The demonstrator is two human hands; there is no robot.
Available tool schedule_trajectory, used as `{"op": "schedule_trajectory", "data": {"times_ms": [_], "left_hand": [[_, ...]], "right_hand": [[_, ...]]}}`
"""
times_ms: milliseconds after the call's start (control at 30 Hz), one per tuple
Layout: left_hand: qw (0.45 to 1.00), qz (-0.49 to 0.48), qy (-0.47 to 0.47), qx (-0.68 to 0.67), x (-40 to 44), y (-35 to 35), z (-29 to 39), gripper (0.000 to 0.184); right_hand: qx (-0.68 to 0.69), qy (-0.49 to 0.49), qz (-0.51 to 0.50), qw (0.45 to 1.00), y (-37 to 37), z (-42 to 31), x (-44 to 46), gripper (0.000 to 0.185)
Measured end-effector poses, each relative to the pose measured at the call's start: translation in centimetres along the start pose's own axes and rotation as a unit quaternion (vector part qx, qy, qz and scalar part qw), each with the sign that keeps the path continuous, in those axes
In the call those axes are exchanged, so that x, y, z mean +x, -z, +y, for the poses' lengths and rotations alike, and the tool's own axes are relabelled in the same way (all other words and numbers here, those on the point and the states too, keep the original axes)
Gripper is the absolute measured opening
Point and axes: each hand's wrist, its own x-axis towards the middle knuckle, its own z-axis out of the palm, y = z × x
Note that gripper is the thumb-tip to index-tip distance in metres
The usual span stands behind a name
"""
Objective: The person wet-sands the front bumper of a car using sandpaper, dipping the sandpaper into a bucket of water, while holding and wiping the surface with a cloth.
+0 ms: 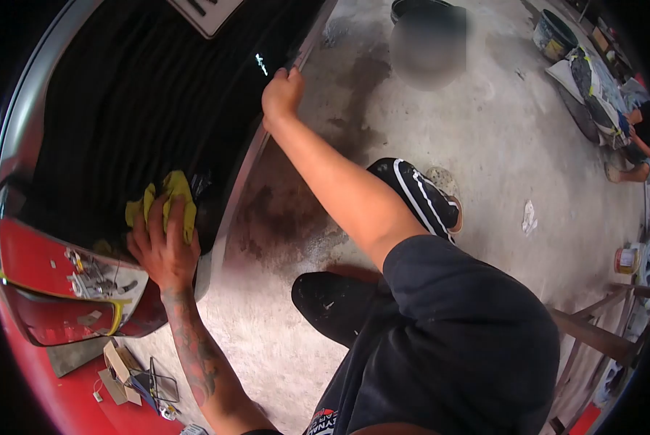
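Ideally pressed flat, a cloth is gripped by the left hand at nine o'clock, the right hand, at eleven, unclear in hold.

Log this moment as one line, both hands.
left hand: fingers over yellow cloth, against dark car panel | right hand: at panel's edge

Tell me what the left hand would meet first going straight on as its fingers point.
The dark glossy panel, most likely: the left hand has the yellow cloth under its fingers, apparently against that surface. Depth is hard to judge from one view.
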Motion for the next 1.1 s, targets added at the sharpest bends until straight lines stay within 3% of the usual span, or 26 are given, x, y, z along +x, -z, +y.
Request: {"op": "schedule_trajectory", "data": {"times_ms": [133,233,267,400,567,667,767,1067,1100], "left_hand": [[1.0,0.008,-0.004,0.008,-0.7,-0.3,-0.5,0.067],[0.999,0.008,-0.014,0.034,-0.8,-0.4,-0.8,0.059],[0.999,0.015,-0.026,0.039,-0.8,-0.4,-1.0,0.049],[0.997,0.026,-0.04,0.058,0.3,0.0,-0.4,0.039],[0.994,-0.014,-0.021,0.11,0.7,0.2,0.6,0.043],[0.991,-0.032,0.004,0.128,1.8,-0.6,2.6,0.045],[0.993,-0.037,-0.001,0.111,6.1,-2.4,5.6,0.044],[0.997,-0.04,0.004,0.073,18.4,-7.9,12.1,0.045],[0.996,-0.044,0.006,0.072,19.0,-8.1,12.5,0.045]], "right_hand": [[0.037,-0.041,0.03,0.998,-1.3,0.0,6.0,0.022],[0.074,-0.076,-0.036,0.994,-1.3,-1.2,10.1,0.036],[0.108,-0.085,-0.047,0.989,-1.2,-1.9,11.2,0.037],[0.03,-0.061,-0.02,0.997,-2.9,-0.1,17.8,0.037],[-0.026,-0.015,0.035,0.999,-4.5,0.4,26.0,0.026],[0.02,-0.028,-0.019,0.999,-4.5,-0.3,31.2,0.028],[0.008,-0.003,-0.011,1.0,-6.6,2.1,37.9,0.029],[0.044,-0.114,-0.066,0.99,-10.8,3.4,57.1,0.035],[0.164,-0.18,-0.171,0.955,-10.5,4.7,61.0,0.033]]}}
